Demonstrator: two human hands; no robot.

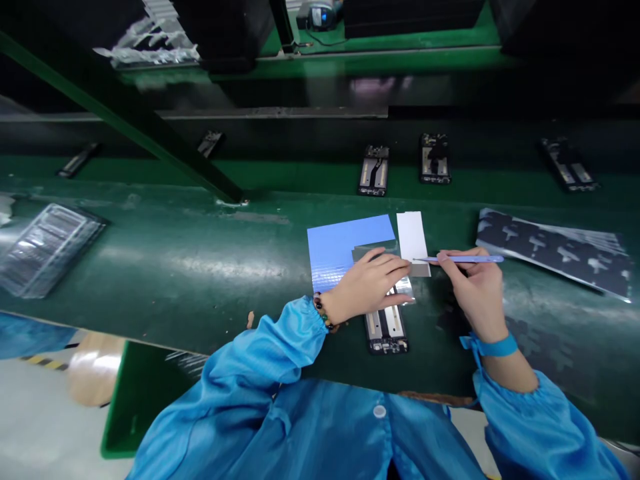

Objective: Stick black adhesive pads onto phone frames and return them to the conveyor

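My right hand (473, 287) is closed round purple tweezers (480, 259), whose tip reaches a white strip sheet (411, 235) with a grey lower end. My left hand (367, 283) lies over the upper part of an open phone body (387, 327); its thumb and fingers are on a clear film (405, 288) there. What its fingertips grip is hard to make out. Under and behind the left hand is a blue sheet (340, 250). The phone's lower half shows, with pale strips and small parts at its bottom edge.
Along the raised rear belt lie several phone bodies, two of them (374, 171) (435, 159) ahead. Patterned sheets (560, 250) lie at right, a stack of clear trays (47, 250) at left. A green post (125, 120) slants down at left; a green bin (145, 393) stands below.
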